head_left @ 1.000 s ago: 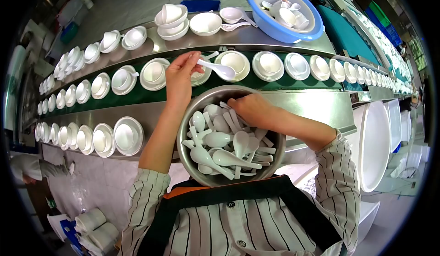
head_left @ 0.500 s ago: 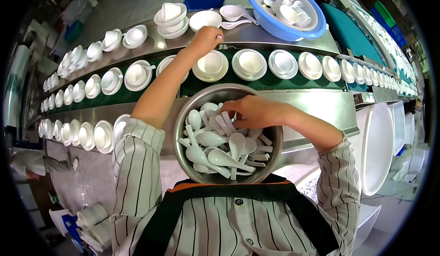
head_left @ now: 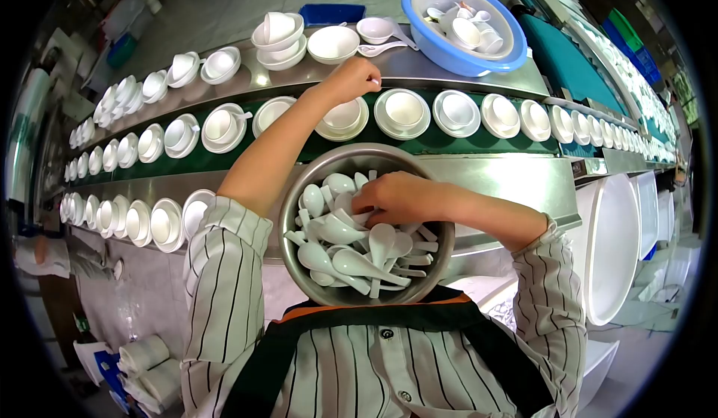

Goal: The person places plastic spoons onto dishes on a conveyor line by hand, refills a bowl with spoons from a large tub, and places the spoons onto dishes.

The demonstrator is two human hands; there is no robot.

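A steel bowl [head_left: 289, 250] close to my body holds several white spoons [head_left: 327, 259]. My right hand [head_left: 404, 197] reaches into it from the right, fingers curled around a spoon near the far side, fingertips partly hidden. Stretched out over the green belt [head_left: 479, 147], my left hand [head_left: 353, 83] is closed, its fingers bent together; whatever they pinch is too small to make out. Below that hand, a white cup on a saucer [head_left: 342, 117] is partly covered by my forearm. Another cup on a saucer [head_left: 404, 109] sits just to the right.
Beyond the belt, a steel ledge carries a blue basin [head_left: 419, 37] of dishes, a white bowl [head_left: 333, 42], stacked bowls [head_left: 280, 33] and a loose spoon [head_left: 381, 47]. More cups and bowls [head_left: 166, 223] line the near left. Large white tubs [head_left: 609, 246] stand at right.
My left hand has moved right and slightly nearer over the belt. My right hand has sunk a little deeper among the spoons and its fingers have closed more. The view has shifted slightly.
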